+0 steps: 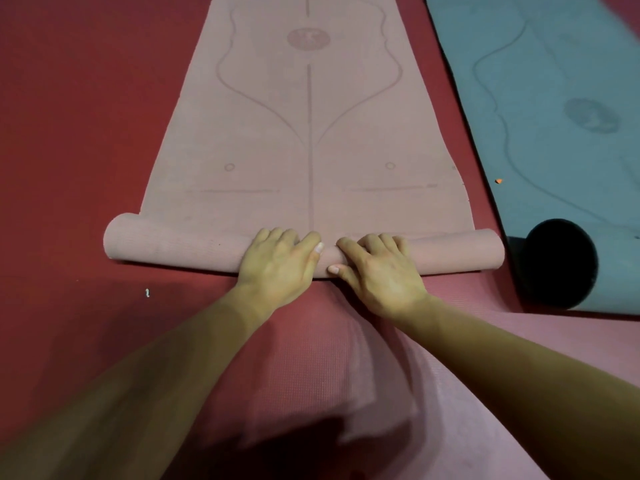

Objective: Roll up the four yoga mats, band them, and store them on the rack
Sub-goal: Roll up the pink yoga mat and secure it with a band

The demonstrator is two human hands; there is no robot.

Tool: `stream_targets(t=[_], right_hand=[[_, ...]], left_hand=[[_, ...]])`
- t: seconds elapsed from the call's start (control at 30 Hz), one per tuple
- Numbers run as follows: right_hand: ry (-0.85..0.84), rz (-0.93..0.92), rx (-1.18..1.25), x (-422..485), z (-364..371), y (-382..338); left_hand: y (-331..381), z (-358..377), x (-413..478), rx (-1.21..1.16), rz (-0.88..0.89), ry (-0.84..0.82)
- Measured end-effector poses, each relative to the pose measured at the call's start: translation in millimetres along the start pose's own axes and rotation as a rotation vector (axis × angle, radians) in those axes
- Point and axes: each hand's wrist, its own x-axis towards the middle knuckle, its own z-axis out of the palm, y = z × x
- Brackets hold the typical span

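A pink yoga mat (308, 126) with printed alignment lines lies flat on the red floor and runs away from me. Its near end is rolled into a tube (173, 242) that spans the mat's width. My left hand (278, 263) and my right hand (375, 271) sit side by side on the middle of the roll, palms down, fingers curled over its top. A teal yoga mat (554, 109) lies flat to the right.
Red floor matting (76, 133) surrounds the mats. A dark round object (561, 263) sits on the teal mat's near end, close to the right end of the pink roll. A small orange scrap (498, 181) lies between the mats and a white speck (147, 292) at the left.
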Motion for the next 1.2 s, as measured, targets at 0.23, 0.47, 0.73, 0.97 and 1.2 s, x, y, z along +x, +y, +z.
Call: stream_targets(t=[0.23,0.47,0.73,0.97,1.2], right_hand=[[-0.052,0.017,0.006,-8,-2,-2],[-0.008,0.022,0.042,-12,-2,-6],[0.055,-0.074,0.09,-22,-9,-5],[0.023,-0.043,0.133,-11,-12,-3],[0.011,-0.038,0.125,-7,-13,-4]], left_hand=[[2,14,-38,-0.067,0.036,0.142],[1,15,-42,-0.189,-0.071,0.111],[3,3,-23,-0.198,-0.125,0.0],[11,-1,-37,-0.125,-0.07,0.075],[8,3,-25,-0.12,-0.068,0.084]])
